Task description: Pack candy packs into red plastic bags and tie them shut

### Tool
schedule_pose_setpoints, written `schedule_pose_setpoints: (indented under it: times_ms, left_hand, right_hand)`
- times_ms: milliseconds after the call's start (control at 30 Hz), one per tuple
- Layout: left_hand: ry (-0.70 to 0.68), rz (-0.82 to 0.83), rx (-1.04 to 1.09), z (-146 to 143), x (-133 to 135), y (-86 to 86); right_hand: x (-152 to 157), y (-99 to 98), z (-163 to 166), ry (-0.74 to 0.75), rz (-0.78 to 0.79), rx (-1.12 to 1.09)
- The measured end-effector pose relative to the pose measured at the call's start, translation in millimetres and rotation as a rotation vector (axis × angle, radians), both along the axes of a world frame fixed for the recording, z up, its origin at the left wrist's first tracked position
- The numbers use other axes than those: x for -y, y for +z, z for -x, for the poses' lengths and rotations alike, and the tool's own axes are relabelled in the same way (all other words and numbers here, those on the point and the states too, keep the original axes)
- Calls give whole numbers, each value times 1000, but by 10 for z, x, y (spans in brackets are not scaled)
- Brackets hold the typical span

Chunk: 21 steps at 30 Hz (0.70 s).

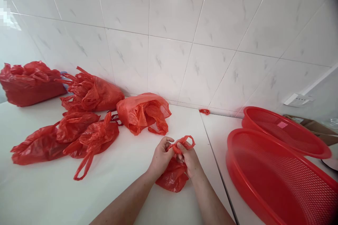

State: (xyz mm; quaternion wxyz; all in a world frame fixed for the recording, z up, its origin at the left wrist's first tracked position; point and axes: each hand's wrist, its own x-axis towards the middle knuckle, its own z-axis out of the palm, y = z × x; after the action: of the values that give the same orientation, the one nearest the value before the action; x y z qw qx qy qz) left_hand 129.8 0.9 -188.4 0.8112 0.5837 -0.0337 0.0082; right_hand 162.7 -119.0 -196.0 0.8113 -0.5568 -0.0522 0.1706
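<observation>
Near the front of the white table, both hands are on a small red plastic bag [173, 179]. My left hand [161, 156] is closed, pinching the gathered top of the bag from the left. On the other side, my right hand [188, 156] grips the same twisted top, its thumb pressed over the plastic. A handle loop sticks up above the right fingers. The bag's lower part bulges on the table between my forearms; its contents are hidden. Just beyond the hands lies a crumpled red bag [142, 110] with loose handles.
Several red plastic bags [95, 137] lie on the left of the white table [126, 182]. A large full bag [31, 88] stands at the far left. Two red mesh baskets [264, 168] occupy the right, past a table seam. A red scrap [204, 111] lies by the tiled wall.
</observation>
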Motion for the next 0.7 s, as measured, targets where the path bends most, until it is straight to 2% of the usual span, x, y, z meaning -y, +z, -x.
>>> schedule_pose_setpoints:
  times_ms: [133,233,300,367,433,500,567,700]
  left_hand:
    - [186,-308,267,71,-1,15]
    - [204,-392,343,69,6,20]
    - [215,-327,294,52,4,21]
    - [193,-168,193,35,-13,27]
    - [110,2,80,22,-40,35]
    - [42,107,-6,9,-70,32]
    - [52,143,-62,-9,-92,9]
    - [128,138,-97,-49,-103,-75]
  right_hand:
    - [10,20,-16,-96,-6,-80]
    - [39,32,-14,-84,22,-68]
    - [68,36,-10,-31,7,-55]
    - [103,45,-5,60,-41,-53]
    - [134,61,0,153,-112,-46]
    - [154,76,5,213,-163,-35]
    - [162,81,8,216,-151,-13]
    - [162,73,7,166,7,64]
